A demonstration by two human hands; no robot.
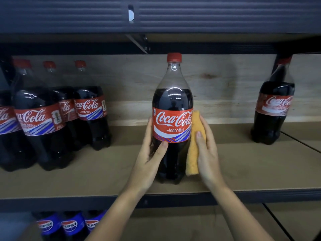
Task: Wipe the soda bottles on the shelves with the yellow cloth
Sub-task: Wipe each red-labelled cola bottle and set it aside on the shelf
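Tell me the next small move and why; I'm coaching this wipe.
Probably slide the folded yellow cloth up the upright cola bottle: the right hand presses it low against the side while the left hand steadies the bottle, and nothing covers the upper body.

Both forearms are extended forward and upward, converging on the upright bottle [172, 119]. The left hand [149, 153] is wrapped around its left side, thumb across the front. The right hand [207, 150] is pressed against its right side, folded yellow cloth [194, 145] gripped between.
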